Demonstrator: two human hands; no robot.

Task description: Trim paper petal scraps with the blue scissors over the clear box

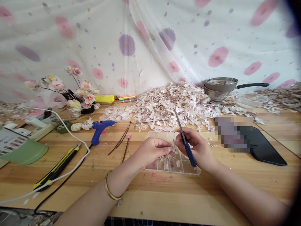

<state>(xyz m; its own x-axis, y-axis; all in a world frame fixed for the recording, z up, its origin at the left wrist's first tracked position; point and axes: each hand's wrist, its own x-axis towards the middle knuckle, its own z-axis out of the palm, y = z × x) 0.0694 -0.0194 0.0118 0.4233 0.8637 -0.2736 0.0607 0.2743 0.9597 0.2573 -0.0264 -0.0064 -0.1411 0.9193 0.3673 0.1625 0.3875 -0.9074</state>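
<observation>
My left hand (150, 153) is closed in a pinch on a small pale flake (173, 145), whose far end lies close to the thumb of my right hand (201, 152). My right hand is closed around a slim tool (189, 153) with a dark blue handle and a narrow grey metal end pointing up and away; its exact kind is unclear. Both hands are above a clear divided plastic box (185, 169) with pale scraps inside. A large heap of whitish-brown flakes (171, 103) lies just beyond the box.
Left of my hands lie a blue glue gun (100, 130), thin brown stems (122, 138) and a yellow-black utility knife (57, 166) with cables across it. Handmade flowers (82, 97) stand behind. A black phone (263, 146) and stacked metal bowls (219, 89) are at right.
</observation>
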